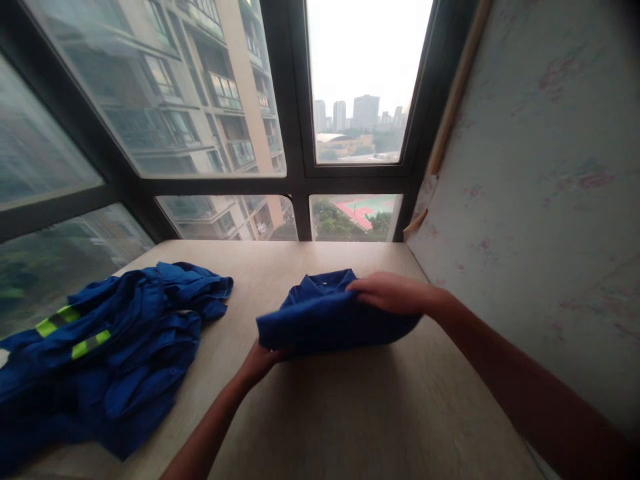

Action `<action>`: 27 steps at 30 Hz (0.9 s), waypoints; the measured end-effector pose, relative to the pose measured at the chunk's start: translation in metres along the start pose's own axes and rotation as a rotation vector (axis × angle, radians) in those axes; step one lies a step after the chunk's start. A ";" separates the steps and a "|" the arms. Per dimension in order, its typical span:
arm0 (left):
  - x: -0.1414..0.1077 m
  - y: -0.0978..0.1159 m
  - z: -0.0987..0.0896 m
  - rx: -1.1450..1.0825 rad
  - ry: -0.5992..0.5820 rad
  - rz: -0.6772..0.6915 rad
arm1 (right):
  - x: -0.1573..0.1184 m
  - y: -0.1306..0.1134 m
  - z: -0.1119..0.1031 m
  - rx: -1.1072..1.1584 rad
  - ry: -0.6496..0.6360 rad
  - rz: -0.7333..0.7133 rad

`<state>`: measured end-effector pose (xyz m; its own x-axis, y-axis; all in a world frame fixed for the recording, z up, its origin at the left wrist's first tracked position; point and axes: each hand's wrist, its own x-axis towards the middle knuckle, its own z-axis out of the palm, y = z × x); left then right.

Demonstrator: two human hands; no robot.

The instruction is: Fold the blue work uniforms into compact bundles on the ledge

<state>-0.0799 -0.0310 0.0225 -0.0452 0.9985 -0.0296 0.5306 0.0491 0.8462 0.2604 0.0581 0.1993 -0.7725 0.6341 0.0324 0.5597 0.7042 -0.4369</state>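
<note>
A blue collared work shirt (320, 327), partly folded, is between my two hands over the pale surface. Its collar points away from me, toward the window, and its near edge is lifted. My left hand (267, 357) grips the lower left corner from below, the fingers partly hidden under the cloth. From the right, my right hand (390, 292) holds the shirt near the collar, its fingers closed over the folded layer. Farther left, a crumpled blue work garment (135, 333) with yellow-green and grey reflective bands lies apart from both hands.
The pale ledge (260, 267) extends to dark window frames (295, 133) at the back and left. A papered wall (540, 187) with a floral pattern bounds the right side. Loose peeling trim (416, 223) sticks out at the window's lower right corner.
</note>
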 end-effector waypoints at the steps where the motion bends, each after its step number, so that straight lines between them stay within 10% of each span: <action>1: 0.009 0.008 -0.002 -0.066 -0.024 -0.062 | 0.026 0.013 -0.013 -0.011 0.033 0.045; 6: 0.050 0.022 -0.001 -0.174 0.005 -0.224 | 0.101 0.066 -0.004 -0.113 0.354 0.407; 15: 0.071 -0.003 0.018 0.015 0.228 -0.246 | 0.051 0.105 0.152 -0.020 0.476 0.773; 27: 0.057 0.002 0.033 0.195 0.310 -0.184 | 0.052 0.136 0.165 0.110 0.616 0.883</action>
<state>-0.0533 0.0264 0.0050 -0.3917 0.9200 0.0159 0.6389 0.2595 0.7242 0.2471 0.1342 -0.0070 0.1908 0.9766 0.0995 0.7909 -0.0929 -0.6049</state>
